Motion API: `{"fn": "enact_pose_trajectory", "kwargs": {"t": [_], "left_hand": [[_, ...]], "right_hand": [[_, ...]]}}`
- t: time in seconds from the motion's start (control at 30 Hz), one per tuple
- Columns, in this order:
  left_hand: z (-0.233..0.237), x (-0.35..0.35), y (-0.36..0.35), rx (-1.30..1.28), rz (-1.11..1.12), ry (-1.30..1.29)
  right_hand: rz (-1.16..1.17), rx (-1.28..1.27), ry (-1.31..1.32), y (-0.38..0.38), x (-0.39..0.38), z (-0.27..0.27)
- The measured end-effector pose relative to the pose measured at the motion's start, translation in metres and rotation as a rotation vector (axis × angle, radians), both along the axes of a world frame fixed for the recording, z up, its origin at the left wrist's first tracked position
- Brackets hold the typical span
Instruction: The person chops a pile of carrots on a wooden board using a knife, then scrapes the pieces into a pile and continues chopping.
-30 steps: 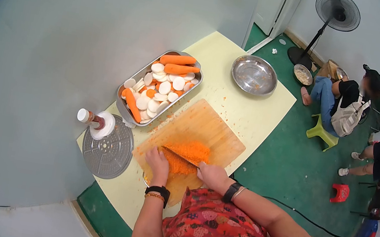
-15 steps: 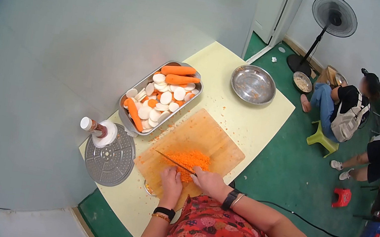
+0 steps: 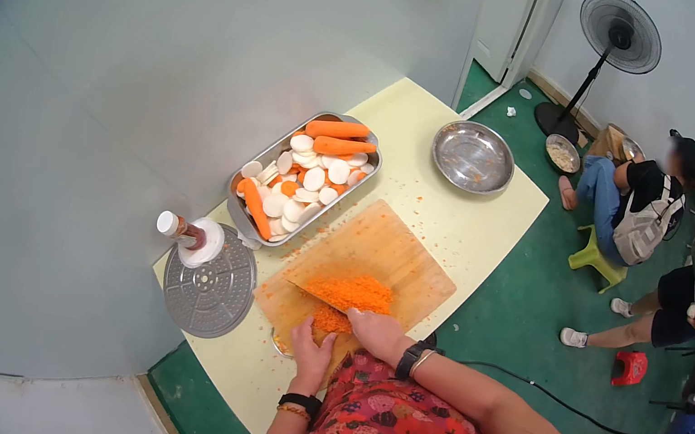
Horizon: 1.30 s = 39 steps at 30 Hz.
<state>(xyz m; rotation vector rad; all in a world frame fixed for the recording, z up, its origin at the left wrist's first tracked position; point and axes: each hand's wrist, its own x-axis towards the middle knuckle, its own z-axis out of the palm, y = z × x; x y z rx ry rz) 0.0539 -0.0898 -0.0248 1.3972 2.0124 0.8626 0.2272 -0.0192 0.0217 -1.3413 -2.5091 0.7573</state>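
Note:
A heap of finely chopped carrot (image 3: 363,291) lies on a wooden cutting board (image 3: 405,254). My right hand (image 3: 378,334) is closed round the handle of a knife (image 3: 316,296). Its blade points left across the board and separates the larger heap from a smaller portion on the near side. My left hand (image 3: 311,358) rests at the board's near left edge, thumb and fingers apart beside the smaller portion, holding nothing that I can see.
Beyond the board stand a metal tray (image 3: 234,189) of white slices and carrots and a steel bowl (image 3: 472,157). A perforated grey disc (image 3: 211,291) and a white-capped bottle (image 3: 180,228) are at left. Two people, a fan (image 3: 619,33) and stools occupy the floor at right.
The knife blade has come down among the chopped carrot, parting the heap. My left hand has drawn slightly back and its fingers have loosened. The standing person at right has shifted a foot.

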Motion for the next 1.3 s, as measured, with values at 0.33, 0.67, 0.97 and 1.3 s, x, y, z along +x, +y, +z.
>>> {"fn": "enact_pose_trajectory", "kwargs": {"t": [0.33,0.67,0.97,1.3], "left_hand": [[0.007,0.004,0.000,0.029,-0.020,0.040],[-0.017,0.001,0.005,0.030,-0.036,0.023],[-0.002,0.015,0.022,0.029,-0.020,-0.043],[-0.008,0.023,0.032,0.095,-0.022,-0.117]], "right_hand": [[-0.020,-0.077,-0.053,0.001,-0.002,0.008],[0.009,-0.075,-0.068,-0.003,-0.003,0.009],[-0.012,-0.070,-0.028,0.001,0.003,0.007],[-0.054,-0.062,-0.064,0.003,0.005,0.016]]}}
